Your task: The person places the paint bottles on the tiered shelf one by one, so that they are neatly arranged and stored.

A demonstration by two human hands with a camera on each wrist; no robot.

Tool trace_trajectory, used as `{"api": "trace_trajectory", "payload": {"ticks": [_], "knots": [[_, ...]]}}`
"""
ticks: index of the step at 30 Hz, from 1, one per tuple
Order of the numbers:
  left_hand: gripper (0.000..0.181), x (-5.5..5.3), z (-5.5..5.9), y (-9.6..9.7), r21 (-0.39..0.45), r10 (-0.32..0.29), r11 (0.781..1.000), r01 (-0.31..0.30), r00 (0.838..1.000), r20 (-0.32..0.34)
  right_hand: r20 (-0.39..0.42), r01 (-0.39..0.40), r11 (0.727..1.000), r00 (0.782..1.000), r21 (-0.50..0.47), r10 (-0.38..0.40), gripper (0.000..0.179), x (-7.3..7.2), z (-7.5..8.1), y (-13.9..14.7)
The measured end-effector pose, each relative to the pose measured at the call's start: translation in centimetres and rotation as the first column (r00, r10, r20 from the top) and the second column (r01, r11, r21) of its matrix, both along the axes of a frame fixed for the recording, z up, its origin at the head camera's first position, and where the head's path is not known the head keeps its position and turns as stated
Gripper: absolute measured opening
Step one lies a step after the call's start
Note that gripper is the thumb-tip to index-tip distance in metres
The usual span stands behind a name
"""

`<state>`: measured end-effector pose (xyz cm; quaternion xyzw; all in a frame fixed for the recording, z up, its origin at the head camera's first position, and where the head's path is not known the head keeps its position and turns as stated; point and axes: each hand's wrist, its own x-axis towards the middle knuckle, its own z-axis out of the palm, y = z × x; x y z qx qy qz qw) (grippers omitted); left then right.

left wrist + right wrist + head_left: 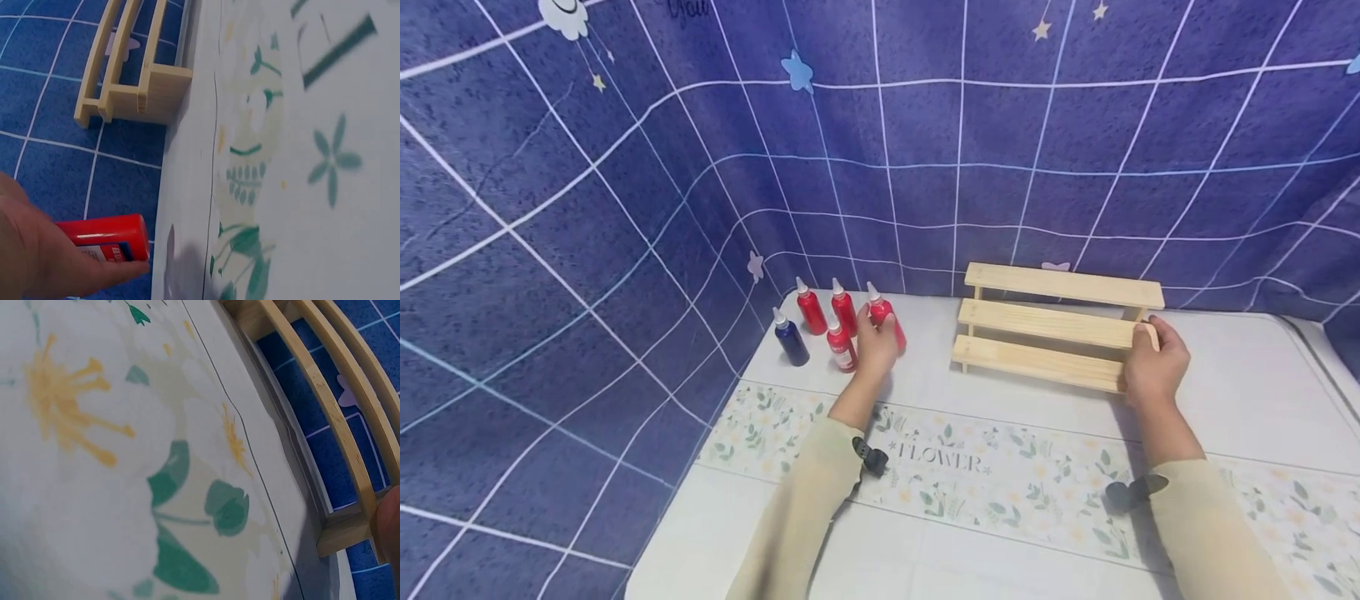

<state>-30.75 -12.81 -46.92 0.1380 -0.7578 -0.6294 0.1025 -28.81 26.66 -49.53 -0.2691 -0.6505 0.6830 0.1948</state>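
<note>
My left hand (877,343) grips a red squeeze bottle (891,327) with a white pointed cap. In the left wrist view that red bottle (119,236) shows its base and part of a label, with fingers round it. Beside this hand stand several more bottles: a red one with a white label (842,346), two red ones behind, and a dark blue bottle (791,340). At the right, my right hand (1156,362) holds the right end of a three-tier wooden rack (1045,325). The right wrist view shows the rack (331,400) with only an edge of the hand.
A white table (715,517) carries a floral runner (1037,475) printed with "FLOWER". Behind and to the left hangs a blue curtain (917,192) with a white grid and stars. The bottles stand near the curtain at the table's back left corner.
</note>
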Motion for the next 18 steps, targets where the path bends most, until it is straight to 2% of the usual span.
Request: {"api": "trace_trajectory", "payload": {"ticks": [4, 7, 12, 18], "knots": [[0.061, 0.0, 0.4, 0.5, 0.01, -0.021, 1.0, 0.021, 1.0, -0.012, -0.009, -0.001, 1.0, 1.0, 0.0, 0.001, 0.048, 0.0, 0.1, 0.2], [0.056, -0.1, 0.6, 0.7, 0.016, -0.041, 0.999, 0.042, 0.998, -0.049, -0.002, -0.014, 1.0, 1.0, 0.027, 0.014, 0.048, 0.0, 0.1, 0.2], [0.054, 0.0, 1.2, 1.2, 0.031, -0.103, 0.994, 0.106, 0.99, -0.092, -0.004, 0.0, 0.999, 1.0, 0.033, 0.0, 0.047, 0.0, 0.0, 0.1], [0.052, 0.0, 1.7, 1.9, 0.08, -0.139, 0.986, 0.147, 0.985, -0.101, 0.014, -0.004, 0.998, 1.0, 0.056, 0.003, 0.047, 0.1, -0.2, 0.0]]}}
